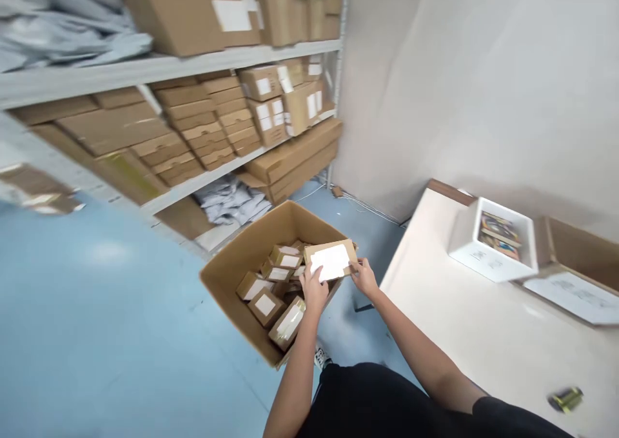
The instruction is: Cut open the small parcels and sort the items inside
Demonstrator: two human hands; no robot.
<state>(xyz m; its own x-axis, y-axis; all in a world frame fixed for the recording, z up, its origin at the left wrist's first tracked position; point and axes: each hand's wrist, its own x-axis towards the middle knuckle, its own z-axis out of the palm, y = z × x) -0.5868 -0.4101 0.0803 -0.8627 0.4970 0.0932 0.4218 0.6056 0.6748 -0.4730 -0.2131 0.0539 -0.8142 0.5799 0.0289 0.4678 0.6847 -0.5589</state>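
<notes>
Between my two hands is a small cardboard box (351, 251) with a large white label on its upper face. My left hand (314, 289) grips its near left edge, fingers over the label. At the right end, my right hand (363, 277) pinches the box's corner. It is held above the right rim of a big open carton (232, 257) standing by the shelves. Inside that carton lie several small labelled boxes, among them a brown box (267, 308) and a taped box (289, 324) near the front corner.
Metal shelving (193, 60) on the left carries stacked cardboard boxes. A white table (435, 296) at right holds a white box (493, 267), an open brown carton (580, 251) and a blurred yellow-black object (565, 399). A cable runs along the wall on the blue floor (120, 335).
</notes>
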